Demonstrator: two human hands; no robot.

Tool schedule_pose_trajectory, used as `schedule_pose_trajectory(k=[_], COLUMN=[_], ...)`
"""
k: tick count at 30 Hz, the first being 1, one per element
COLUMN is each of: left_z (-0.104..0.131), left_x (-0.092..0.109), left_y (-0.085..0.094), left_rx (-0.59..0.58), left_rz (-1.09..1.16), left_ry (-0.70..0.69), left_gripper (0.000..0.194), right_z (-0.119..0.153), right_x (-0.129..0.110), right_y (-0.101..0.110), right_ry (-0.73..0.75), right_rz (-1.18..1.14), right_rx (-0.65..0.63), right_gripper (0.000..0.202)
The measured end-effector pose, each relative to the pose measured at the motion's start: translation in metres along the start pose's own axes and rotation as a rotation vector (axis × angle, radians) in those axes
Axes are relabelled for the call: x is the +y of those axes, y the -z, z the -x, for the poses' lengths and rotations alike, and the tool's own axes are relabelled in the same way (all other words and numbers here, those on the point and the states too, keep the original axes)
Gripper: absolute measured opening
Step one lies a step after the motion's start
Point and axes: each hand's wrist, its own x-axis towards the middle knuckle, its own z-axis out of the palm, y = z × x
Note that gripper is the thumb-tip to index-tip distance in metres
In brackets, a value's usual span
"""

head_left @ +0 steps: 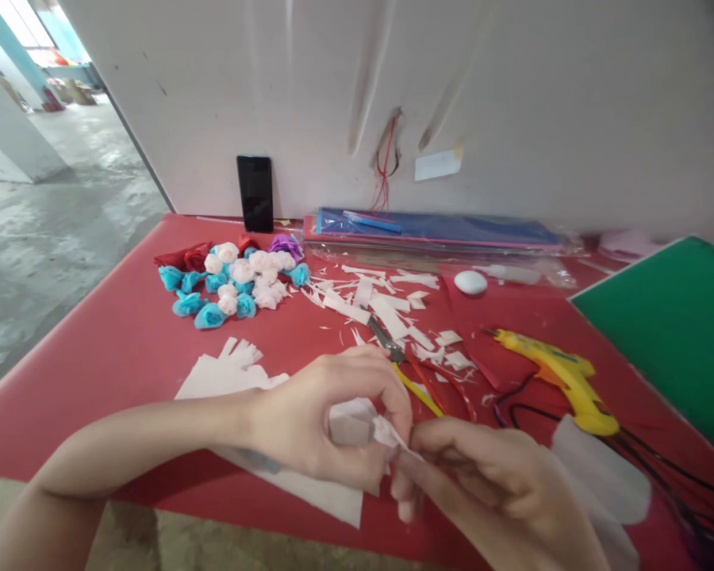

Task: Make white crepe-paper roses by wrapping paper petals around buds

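Near the front edge of the red table (113,317), my two hands meet around a small piece of white paper (386,432). The fingers of my left hand (333,420) curl round and pinch it from the left. My right hand (488,476) pinches its right end between thumb and forefinger. Beneath my left forearm lies a stack of cut white sheets (327,500). Scissors (389,341) with red handles lie just beyond my fingers, beside a yellow strip (420,390), among white paper scraps (386,309).
Blue, white, red and purple paper flowers (232,277) are clustered at the back left, before an upright phone (255,194). A yellow glue gun (559,377) with dark cable, a green board (672,341) and a white egg-shaped object (470,282) are at the right.
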Motion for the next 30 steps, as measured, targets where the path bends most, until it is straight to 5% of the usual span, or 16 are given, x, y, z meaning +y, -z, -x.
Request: schedule_pose_trajectory(k=[8, 14, 20, 26, 30], left_z=[0.000, 0.000, 0.000, 0.001, 0.001], left_x=[-0.001, -0.003, -0.006, -0.007, -0.006], left_y=[-0.001, -0.003, -0.004, -0.008, -0.009], left_rx=[0.034, 0.057, 0.104, 0.193, 0.220], left_rz=[0.039, 0.068, 0.056, 0.054, 0.077], left_ry=[-0.038, -0.015, -0.034, 0.022, 0.071], left_gripper=[0.007, 0.008, 0.010, 0.012, 0.013], right_z=[-0.002, -0.005, -0.002, 0.010, 0.013], right_x=[-0.003, 0.002, 0.001, 0.019, 0.026], right_y=[-0.004, -0.003, -0.004, -0.011, -0.012], right_ry=[-0.326, -0.289, -0.017, 0.458, 0.537], right_rz=[-0.569, -0.722, -0.173, 0.474, 0.723], right_rx=[-0.014, -0.172, -0.038, 0.451, 0.472], right_gripper=[0.017, 0.013, 0.014, 0.021, 0.022])
